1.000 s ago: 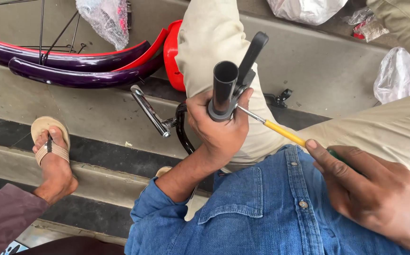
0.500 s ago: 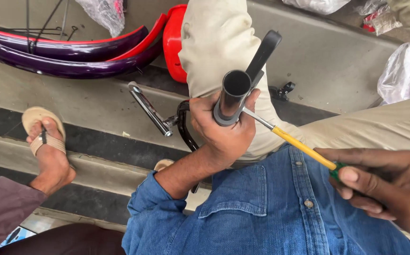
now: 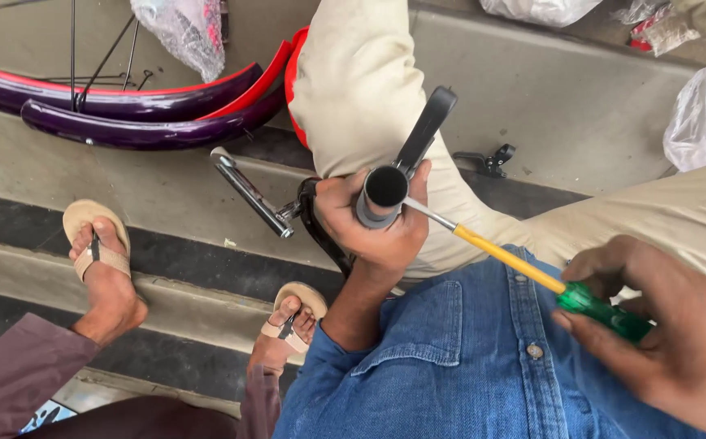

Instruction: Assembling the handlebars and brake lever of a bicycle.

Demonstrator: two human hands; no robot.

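Dark metal tube [image 3: 384, 195], open end up, over the lap, just above the beige trouser knee [image 3: 353, 89]; black lever [image 3: 426, 128] sticking up behind it. Screwdriver [image 3: 532, 272] tip touching tube rim on the right, shaft angled down-right.

Risks, judged not seen: tip could skid off the rounded rim w/ side load → jab into left thumb right beside it. Tube free-held, no vise, so could twist in grip under torque. Shallow shaft angle = poor bite.

Left hand [image 3: 373, 232]: fingers wrapped tight round tube, clamped. Right hand [image 3: 674, 341]: closed round green handle, thumb on top.

Further out: chrome crank arm [image 3: 251, 193] below-left, purple mudguards [image 3: 141, 122] on concrete step [image 3: 580, 106], another person's sandalled foot [image 3: 101, 264] nearby.
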